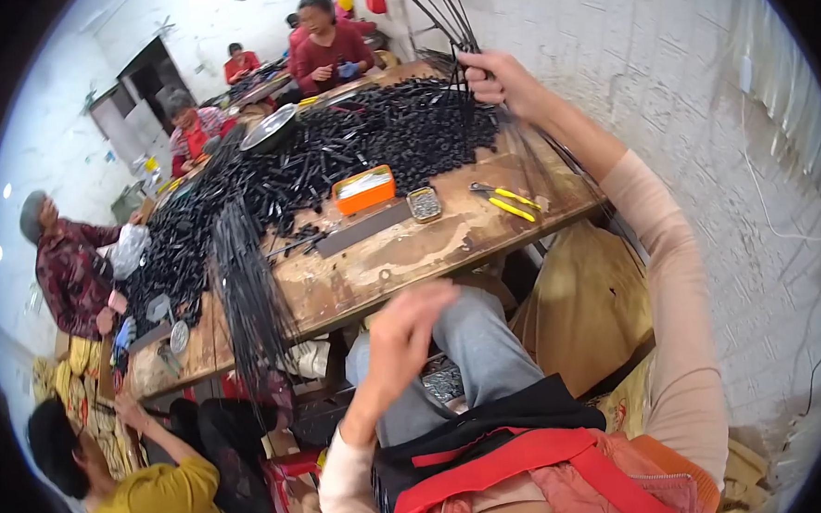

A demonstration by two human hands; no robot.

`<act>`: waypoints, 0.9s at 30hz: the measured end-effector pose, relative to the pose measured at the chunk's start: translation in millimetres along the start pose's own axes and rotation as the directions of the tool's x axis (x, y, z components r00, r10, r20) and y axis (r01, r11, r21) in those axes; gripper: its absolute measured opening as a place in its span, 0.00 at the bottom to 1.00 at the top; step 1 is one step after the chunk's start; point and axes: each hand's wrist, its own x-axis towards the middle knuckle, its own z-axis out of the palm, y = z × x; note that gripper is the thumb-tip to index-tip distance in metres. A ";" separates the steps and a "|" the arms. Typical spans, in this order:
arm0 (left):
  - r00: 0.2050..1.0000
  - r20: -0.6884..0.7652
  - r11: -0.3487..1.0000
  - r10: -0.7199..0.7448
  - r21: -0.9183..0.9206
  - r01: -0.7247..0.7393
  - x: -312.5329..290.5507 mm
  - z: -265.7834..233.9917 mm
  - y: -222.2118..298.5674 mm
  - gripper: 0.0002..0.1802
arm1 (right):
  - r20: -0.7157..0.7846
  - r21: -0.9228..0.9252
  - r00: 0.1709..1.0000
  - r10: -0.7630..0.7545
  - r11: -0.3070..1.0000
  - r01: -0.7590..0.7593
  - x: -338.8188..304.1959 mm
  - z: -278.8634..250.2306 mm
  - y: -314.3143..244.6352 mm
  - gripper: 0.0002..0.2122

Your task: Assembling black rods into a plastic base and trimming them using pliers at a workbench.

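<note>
My right hand [504, 82] is raised at the far right end of the table, its fingers closed around a bundle of thin black rods [455, 17]. The rods stick up above the fist and hang below it. Over my lap, near the table's front edge, my left hand [404, 336] is smeared by motion, so its fingers cannot be read. Below the right hand lie pliers with yellow handles [508, 201]. An orange box [365, 199] of thin silvery pieces and a small tray of metal bits [424, 206] sit mid-table. A dark flat bar [364, 229] lies beside them.
Heaps of black parts [330, 140] cover much of the wooden table [374, 277]. A bunch of long black strands [243, 284] droops over its front edge. A metal bowl [269, 128] rests on the heap. Several people work around the tables, one in yellow [163, 497] near my left.
</note>
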 end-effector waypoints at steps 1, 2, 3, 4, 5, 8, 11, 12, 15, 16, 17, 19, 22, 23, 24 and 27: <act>0.987 -0.024 0.987 -0.161 0.016 0.161 18.5 -5.5 5.0 0.13 | 0.019 0.109 1.000 -0.012 0.994 0.010 -4.4 26.2 4.5 0.10; 0.982 -0.153 0.992 -0.112 -0.077 0.101 38.3 -5.6 0.0 0.15 | -0.040 0.152 0.999 0.036 0.988 -0.029 -9.9 64.6 11.7 0.09; 0.956 -0.289 0.989 -0.052 -0.149 0.009 61.3 -0.2 -8.1 0.17 | -0.043 0.149 0.999 0.020 0.989 -0.014 -17.6 94.9 14.0 0.08; 0.966 -0.208 0.953 -0.155 -0.290 0.091 79.1 3.9 -8.2 0.18 | -0.062 0.148 0.998 0.009 0.989 0.000 -28.2 116.5 20.5 0.08; 0.962 -0.117 0.894 -0.248 -0.411 0.180 85.4 4.0 -7.0 0.19 | -0.096 0.146 0.995 -0.022 0.989 0.036 -33.6 138.8 30.7 0.08; 0.899 0.118 0.534 -0.421 -0.769 0.351 60.7 9.5 3.4 0.19 | -0.017 0.120 0.998 -0.066 0.990 0.068 -55.0 179.3 43.5 0.12; 0.846 -0.078 0.589 -0.527 -0.751 0.298 16.9 -15.5 19.7 0.15 | 0.228 -0.168 0.969 0.098 0.984 -0.060 -74.1 169.0 23.7 0.21; 0.851 -0.064 0.579 -0.522 -0.759 0.298 3.4 -25.8 18.3 0.15 | 0.255 -0.392 0.953 0.166 0.918 -0.055 -73.3 154.6 17.5 0.26; 0.839 -0.060 0.604 -0.540 -0.722 0.337 -5.8 -27.7 23.9 0.15 | 0.333 -0.350 0.940 -0.075 0.916 0.197 -36.4 114.8 18.0 0.29; 0.861 -0.029 0.602 -0.507 -0.727 0.330 -5.5 -22.4 24.3 0.15 | 0.137 -0.178 0.976 -0.172 0.964 0.195 -31.3 125.7 20.8 0.26; 0.846 -0.075 0.618 -0.527 -0.717 0.322 -13.1 -17.9 25.6 0.16 | 0.181 0.012 0.979 -0.090 0.996 0.090 -18.4 145.8 23.0 0.27; 0.861 0.027 0.566 -0.508 -0.743 0.357 -22.3 -11.9 19.8 0.23 | 0.420 0.230 0.907 -0.034 0.971 -0.070 4.1 161.1 17.8 0.25; 0.867 0.157 0.392 -0.473 -0.844 0.367 -20.4 -23.7 22.3 0.27 | 0.239 0.428 0.963 0.123 0.877 -0.219 -12.7 204.4 1.2 0.16; 0.869 0.223 0.319 -0.442 -0.866 0.384 -18.1 -30.6 22.8 0.27 | 0.264 0.397 0.957 0.118 0.891 -0.220 -21.3 207.2 -1.5 0.15; 0.870 0.252 0.276 -0.423 -0.879 0.389 -14.5 -36.9 22.9 0.29 | 0.262 0.398 0.956 0.134 0.887 -0.233 -23.6 199.9 6.4 0.15; 0.879 0.220 0.300 -0.424 -0.881 0.365 1.7 -48.8 21.6 0.29 | 0.524 0.229 0.845 0.103 0.939 -0.256 -27.5 186.5 23.7 0.18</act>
